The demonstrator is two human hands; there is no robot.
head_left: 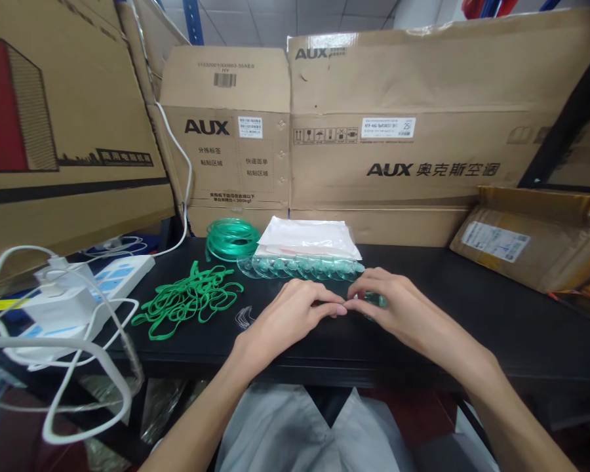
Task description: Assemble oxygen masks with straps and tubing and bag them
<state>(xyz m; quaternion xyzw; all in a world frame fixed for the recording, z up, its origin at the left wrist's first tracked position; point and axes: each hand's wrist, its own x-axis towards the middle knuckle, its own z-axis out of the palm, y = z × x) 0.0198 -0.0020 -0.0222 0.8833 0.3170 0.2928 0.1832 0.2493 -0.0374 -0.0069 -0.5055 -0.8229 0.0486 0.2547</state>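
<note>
My left hand is closed, its thumb and fingers pinched together close to the other hand's fingertips. Whatever lies between them is hidden or too small to name. My right hand curls round a small clear-green plastic piece, mostly covered by the fingers. Just behind both hands runs a row of clear-green plastic masks, nested side by side. Left of my left hand lie several thin wire-like strips. A tangled heap of green elastic straps spreads farther left.
A coil of green tubing and a stack of white packets sit behind the masks. White power strips with looping cables crowd the left side. Cardboard boxes wall the back; a taped carton stands right on the black table.
</note>
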